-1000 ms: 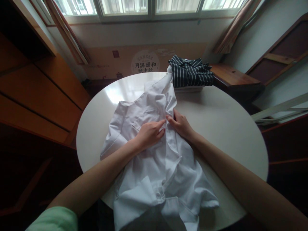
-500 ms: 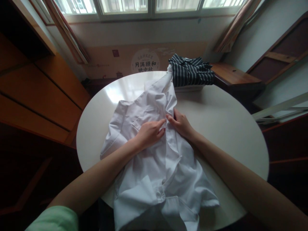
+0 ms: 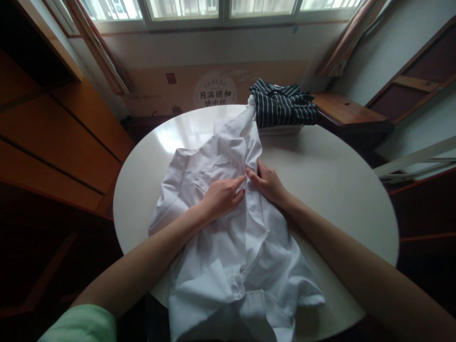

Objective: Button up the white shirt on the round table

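A white shirt [image 3: 221, 242] lies spread over the round table, its lower part hanging past the near edge. My left hand [image 3: 223, 197] rests on the front of the shirt, its fingers closed at the button strip. Across from it, my right hand [image 3: 268, 181] grips the strip's right side, thumb on top and the other fingers under the cloth. The fingertips of both hands nearly meet. Any button between them is too small to make out.
The white round table [image 3: 338, 204] carries folded dark striped clothes [image 3: 285, 107] at its far edge, touching the shirt's collar end. A wooden side table [image 3: 349, 109] stands behind on the right. Wooden cabinets [image 3: 60, 137] are on the left, and a large printed box [image 3: 149, 90] is under the window.
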Tool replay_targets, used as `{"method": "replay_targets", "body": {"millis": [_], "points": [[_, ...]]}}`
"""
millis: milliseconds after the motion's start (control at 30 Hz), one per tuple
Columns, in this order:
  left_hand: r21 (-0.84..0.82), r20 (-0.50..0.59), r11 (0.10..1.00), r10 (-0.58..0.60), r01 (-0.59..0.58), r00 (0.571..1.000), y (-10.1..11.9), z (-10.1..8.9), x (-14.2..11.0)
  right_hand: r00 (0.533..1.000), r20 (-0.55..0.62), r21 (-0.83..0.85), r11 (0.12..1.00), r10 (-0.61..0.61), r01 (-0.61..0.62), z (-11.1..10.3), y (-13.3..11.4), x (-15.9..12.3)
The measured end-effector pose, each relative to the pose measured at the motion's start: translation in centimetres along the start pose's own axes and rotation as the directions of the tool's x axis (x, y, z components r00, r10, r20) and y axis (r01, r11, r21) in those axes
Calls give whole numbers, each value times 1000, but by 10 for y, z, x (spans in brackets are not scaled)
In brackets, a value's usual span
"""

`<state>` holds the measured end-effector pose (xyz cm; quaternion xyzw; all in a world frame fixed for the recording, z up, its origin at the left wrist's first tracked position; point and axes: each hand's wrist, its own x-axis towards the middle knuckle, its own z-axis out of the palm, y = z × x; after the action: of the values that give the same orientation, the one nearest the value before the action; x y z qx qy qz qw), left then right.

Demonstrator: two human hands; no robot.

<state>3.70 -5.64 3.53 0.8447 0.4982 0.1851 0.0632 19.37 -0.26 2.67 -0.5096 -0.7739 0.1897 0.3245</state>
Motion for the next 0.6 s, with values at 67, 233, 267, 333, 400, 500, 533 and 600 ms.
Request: {"method": "replay_targets", "body": {"millis": [67, 233, 267, 333, 400, 500, 533, 600], "points": [[2, -4, 1000, 2, -2, 1000, 0, 0, 0, 1000, 5, -1, 1000, 2, -2, 0, 0, 0], [3, -4, 1000, 3, -3, 1000, 0, 0, 0, 1000, 21, 7, 1000, 11, -11, -1, -1, 0], [4, -5, 1000, 4, -4, 1000, 0, 0, 0, 1000, 22, 12, 1000, 11, -11, -1, -1, 0], [6, -9, 1000, 8, -8, 1000, 0, 0, 0, 1000, 23, 17, 1000, 10, -10, 0, 0, 0], [11, -13, 1000, 15, -15, 1000, -1, 0, 0, 1000, 21, 12, 1000, 11, -11, 0, 0, 0], [20, -16, 1000, 16, -16, 1000, -1, 1, 0, 1000, 16, 7, 1000, 8, -9, 1, 2, 0], [21, -15, 1000, 16, -16, 1000, -2, 1, 0, 1000, 14, 6, 1000, 6, -6, 1, 2, 0], [19, -13, 1000, 20, -20, 1000, -2, 1, 0, 1000, 10, 1, 1000, 0, 0, 1, 2, 0]]}}
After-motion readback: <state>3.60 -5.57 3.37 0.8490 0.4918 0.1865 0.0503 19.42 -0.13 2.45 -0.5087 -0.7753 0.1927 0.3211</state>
